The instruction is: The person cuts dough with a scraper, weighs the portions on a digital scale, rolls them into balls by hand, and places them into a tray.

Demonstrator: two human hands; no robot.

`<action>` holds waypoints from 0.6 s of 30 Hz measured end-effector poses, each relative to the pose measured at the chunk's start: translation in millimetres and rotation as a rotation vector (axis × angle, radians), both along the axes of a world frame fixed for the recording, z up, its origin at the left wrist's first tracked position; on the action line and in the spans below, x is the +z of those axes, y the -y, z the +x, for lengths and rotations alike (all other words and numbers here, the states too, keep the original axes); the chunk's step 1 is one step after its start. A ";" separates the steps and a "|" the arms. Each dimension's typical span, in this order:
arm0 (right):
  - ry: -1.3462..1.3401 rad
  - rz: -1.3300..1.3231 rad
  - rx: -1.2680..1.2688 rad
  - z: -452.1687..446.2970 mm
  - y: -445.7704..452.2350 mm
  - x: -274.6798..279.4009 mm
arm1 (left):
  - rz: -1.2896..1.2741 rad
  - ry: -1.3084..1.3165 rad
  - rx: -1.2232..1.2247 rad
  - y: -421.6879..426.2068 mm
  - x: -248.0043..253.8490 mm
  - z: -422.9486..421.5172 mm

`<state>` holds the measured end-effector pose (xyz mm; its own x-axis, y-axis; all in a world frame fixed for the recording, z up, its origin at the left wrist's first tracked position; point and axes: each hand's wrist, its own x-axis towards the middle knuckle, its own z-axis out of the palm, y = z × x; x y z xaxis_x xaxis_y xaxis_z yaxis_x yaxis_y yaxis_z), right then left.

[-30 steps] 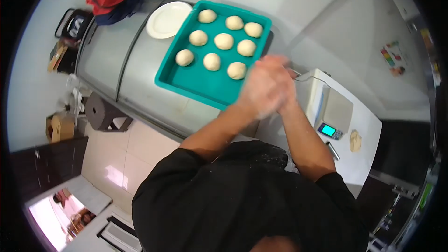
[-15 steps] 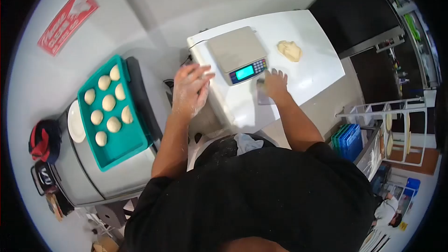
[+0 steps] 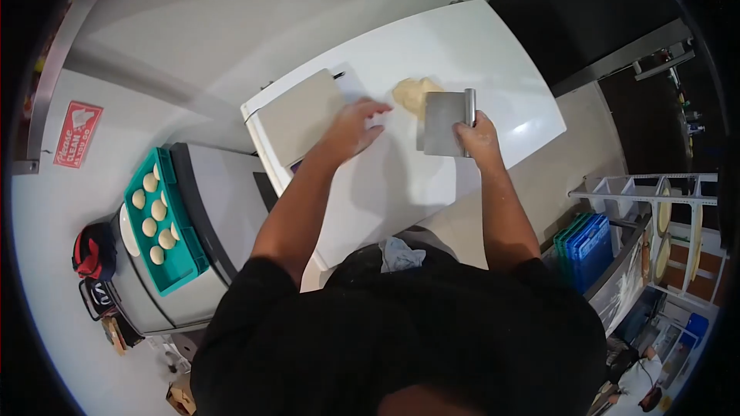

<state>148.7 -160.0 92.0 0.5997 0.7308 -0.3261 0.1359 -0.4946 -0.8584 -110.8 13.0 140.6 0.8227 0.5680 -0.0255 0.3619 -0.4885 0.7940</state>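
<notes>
Holding a metal dough scraper [image 3: 445, 127] in the right hand [image 3: 482, 139], with fingers around its handle — near the dough [image 3: 412, 94]. Keeping the left hand [image 3: 351, 131] open wide — by the scale [image 3: 297, 117].

A white table [image 3: 512, 50] is filling the frame's upper centre; a flat-topped scale [image 3: 297, 114] is sitting left of centre, pale dough [image 3: 412, 95] lying upper centre.

Gap right of left hand [image 3: 354, 132], then scraper [image 3: 445, 125]
</notes>
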 end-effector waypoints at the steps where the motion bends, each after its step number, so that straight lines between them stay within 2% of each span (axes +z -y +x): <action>1: 0.151 -0.029 -0.031 11.3 0.2 3.2 | 0.017 -0.002 -0.039 -10.6 -19.0 32.1; 3: 0.452 -0.084 -0.094 28.5 -4.0 7.4 | 0.338 0.012 0.011 -19.8 -56.9 86.0; 4: 0.462 -0.084 -0.090 33.4 -9.4 8.0 | 0.337 0.021 0.017 -30.5 -70.2 100.1; 7: 0.504 -0.116 0.029 31.0 -28.5 8.2 | 0.263 -0.076 -0.166 -44.6 -98.9 128.1; 11: 0.696 -0.325 0.280 -2.5 -65.2 43.1 | 0.349 -0.120 0.046 -27.9 -131.4 118.9; 15: 0.829 -0.284 0.529 -38.8 -96.2 32.1 | 0.189 -0.346 0.264 7.5 -82.5 94.9; 18: 0.842 -0.282 0.554 -47.1 -130.8 16.0 | 0.156 -0.357 0.365 5.0 -88.1 98.9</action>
<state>101.6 -29.2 108.0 0.3166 0.9350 -0.1601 0.9049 -0.3483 -0.2446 -11.9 8.1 52.4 0.5261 0.8353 -0.1599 0.7647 -0.3825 0.5186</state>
